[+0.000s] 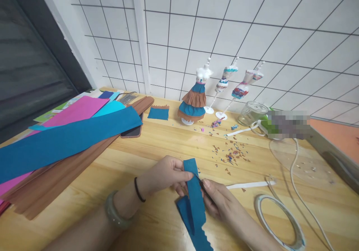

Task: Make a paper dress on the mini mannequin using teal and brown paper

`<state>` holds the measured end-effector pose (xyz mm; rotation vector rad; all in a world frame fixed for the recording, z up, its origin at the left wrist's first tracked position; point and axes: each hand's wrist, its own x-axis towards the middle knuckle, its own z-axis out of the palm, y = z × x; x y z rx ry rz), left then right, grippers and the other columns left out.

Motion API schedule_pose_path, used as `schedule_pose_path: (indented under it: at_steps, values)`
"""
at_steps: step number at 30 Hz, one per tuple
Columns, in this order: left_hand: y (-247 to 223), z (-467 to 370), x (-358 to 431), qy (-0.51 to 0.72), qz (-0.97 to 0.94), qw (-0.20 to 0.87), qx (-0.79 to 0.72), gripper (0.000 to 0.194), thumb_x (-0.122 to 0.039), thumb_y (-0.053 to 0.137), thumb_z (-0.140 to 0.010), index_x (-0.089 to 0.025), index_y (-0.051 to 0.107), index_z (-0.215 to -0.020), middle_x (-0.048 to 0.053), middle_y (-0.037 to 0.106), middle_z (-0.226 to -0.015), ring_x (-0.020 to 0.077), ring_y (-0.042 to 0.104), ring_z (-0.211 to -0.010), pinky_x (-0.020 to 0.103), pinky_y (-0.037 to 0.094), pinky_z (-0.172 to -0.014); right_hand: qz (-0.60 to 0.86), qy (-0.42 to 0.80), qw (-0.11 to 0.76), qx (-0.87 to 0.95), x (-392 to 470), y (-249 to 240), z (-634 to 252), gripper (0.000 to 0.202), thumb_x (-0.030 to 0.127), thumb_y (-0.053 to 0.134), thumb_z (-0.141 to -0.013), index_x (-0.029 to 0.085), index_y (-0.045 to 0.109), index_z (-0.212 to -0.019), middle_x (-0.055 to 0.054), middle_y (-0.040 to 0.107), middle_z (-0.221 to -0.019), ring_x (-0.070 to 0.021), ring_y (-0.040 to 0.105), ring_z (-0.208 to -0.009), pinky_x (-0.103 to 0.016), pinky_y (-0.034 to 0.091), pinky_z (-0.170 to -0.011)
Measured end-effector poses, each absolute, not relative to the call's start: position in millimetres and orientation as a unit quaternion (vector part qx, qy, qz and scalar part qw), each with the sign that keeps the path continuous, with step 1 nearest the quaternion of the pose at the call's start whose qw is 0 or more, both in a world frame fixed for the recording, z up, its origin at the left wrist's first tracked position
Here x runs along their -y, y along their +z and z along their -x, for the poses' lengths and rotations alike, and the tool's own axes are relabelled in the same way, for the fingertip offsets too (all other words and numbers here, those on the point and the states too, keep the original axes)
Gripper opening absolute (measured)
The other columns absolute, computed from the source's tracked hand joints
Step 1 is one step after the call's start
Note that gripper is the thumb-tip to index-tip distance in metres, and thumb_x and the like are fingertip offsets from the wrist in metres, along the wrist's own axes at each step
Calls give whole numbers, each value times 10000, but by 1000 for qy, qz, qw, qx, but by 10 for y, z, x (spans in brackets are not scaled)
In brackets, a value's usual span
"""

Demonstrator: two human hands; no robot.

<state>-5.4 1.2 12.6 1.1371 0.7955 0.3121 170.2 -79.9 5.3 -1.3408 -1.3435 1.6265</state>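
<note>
Left fingers [183, 176] are pinching the teal strip [195, 192] near its far end; its long axis is running toward me, its notched edge facing my right fingers [213, 190], curled around a dark cutting tool [206, 192].

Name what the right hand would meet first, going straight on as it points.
Ahead of the right hand, the blue strip likely comes first; the left hand seems next beyond it, though depth is hard to judge.
</note>
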Motion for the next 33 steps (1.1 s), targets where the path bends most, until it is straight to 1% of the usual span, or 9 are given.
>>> schedule_pose_path:
  at_steps: [5, 10, 15, 21, 25, 27, 30, 33]
  values:
    - [95, 53, -16, 146, -516, 764, -359, 366, -466, 716, -655, -105, 672, -707, 68, 716, -682, 100, 620, -521, 208, 502, -539, 514, 611, 317, 512, 778, 56, -1707, 489, 578, 331, -916, 172, 553, -756, 65, 292, -556, -94, 188, -489, -253, 153, -453]
    - [97, 43, -9, 137, -514, 770, -352, 344, -446, 706, -674, -112, 677, -750, 62, 719, -687, 92, 613, -511, 204, 500, -535, 526, 607, 312, 508, 775, 69, -1706, 526, 617, 327, -896, 171, 587, -804, 55, 333, -562, -96, 194, -481, -258, 137, -447]
    - [108, 34, 6, 132, -520, 765, -357, 346, -445, 706, -666, -112, 673, -754, 51, 707, -660, 86, 600, -495, 200, 491, -526, 533, 602, 313, 505, 771, 90, -1703, 541, 652, 352, -867, 178, 588, -752, 68, 272, -533, -99, 194, -476, -258, 152, -451]
    - [96, 46, -6, 140, -533, 753, -360, 350, -449, 695, -691, -109, 672, -767, 77, 723, -759, 88, 604, -521, 215, 492, -556, 520, 614, 313, 505, 785, 33, -1713, 517, 636, 327, -885, 192, 572, -787, 57, 327, -558, -103, 200, -485, -259, 158, -460]
    - [79, 59, -7, 163, -537, 749, -353, 338, -403, 724, -679, -108, 670, -833, 78, 722, -777, 108, 624, -571, 223, 502, -570, 507, 620, 317, 508, 792, 9, -1721, 472, 575, 334, -919, 188, 526, -727, 71, 260, -547, -97, 188, -485, -260, 154, -464]
    - [81, 66, -7, 158, -540, 749, -350, 344, -386, 735, -670, -108, 669, -861, 85, 726, -807, 109, 629, -587, 219, 503, -575, 505, 625, 311, 507, 795, 2, -1727, 475, 571, 328, -923, 183, 530, -735, 74, 249, -546, -95, 177, -482, -262, 139, -457]
    - [93, 76, -13, 141, -545, 752, -342, 347, -381, 734, -667, -113, 673, -878, 95, 729, -862, 114, 639, -620, 211, 499, -583, 502, 629, 299, 512, 799, -1, -1733, 492, 569, 304, -931, 171, 561, -799, 76, 247, -538, -95, 167, -476, -265, 121, -449]
    - [109, 84, -21, 131, -552, 752, -337, 338, -380, 727, -673, -113, 678, -874, 102, 731, -876, 124, 648, -644, 206, 491, -578, 509, 622, 298, 515, 801, -1, -1734, 484, 576, 309, -925, 180, 515, -739, 83, 238, -513, -91, 170, -458, -265, 122, -442]
